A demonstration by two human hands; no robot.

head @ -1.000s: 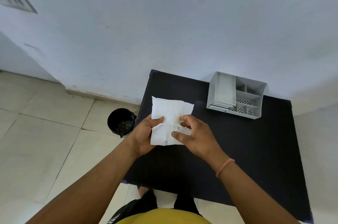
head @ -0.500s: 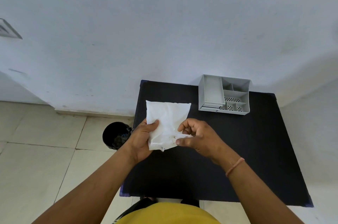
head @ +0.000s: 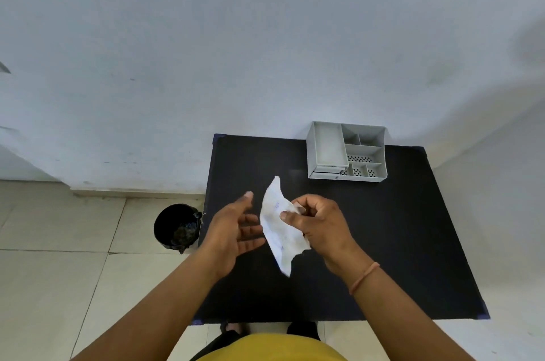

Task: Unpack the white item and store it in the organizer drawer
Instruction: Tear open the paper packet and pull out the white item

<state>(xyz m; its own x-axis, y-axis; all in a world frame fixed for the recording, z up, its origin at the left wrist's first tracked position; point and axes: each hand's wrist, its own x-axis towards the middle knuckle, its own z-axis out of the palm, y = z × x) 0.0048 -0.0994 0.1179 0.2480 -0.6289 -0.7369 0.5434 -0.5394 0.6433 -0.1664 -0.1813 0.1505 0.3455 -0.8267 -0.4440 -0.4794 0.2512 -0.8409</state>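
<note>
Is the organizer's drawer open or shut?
Shut, as far as shows: the drawer front sits about flush with the organizer, not pulled out over the table.

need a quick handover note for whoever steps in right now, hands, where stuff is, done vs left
Left hand: open, palm toward the packet, not touching it.
Right hand: grip shut on the white packet, held above the black table.
Grey organizer: at the table's far edge by the wall, drawer at its front left looks closed.
Black bin: on the floor left of the table.
Done: packet picked up.
Left: open it, take out the item, put it in the drawer.
</note>
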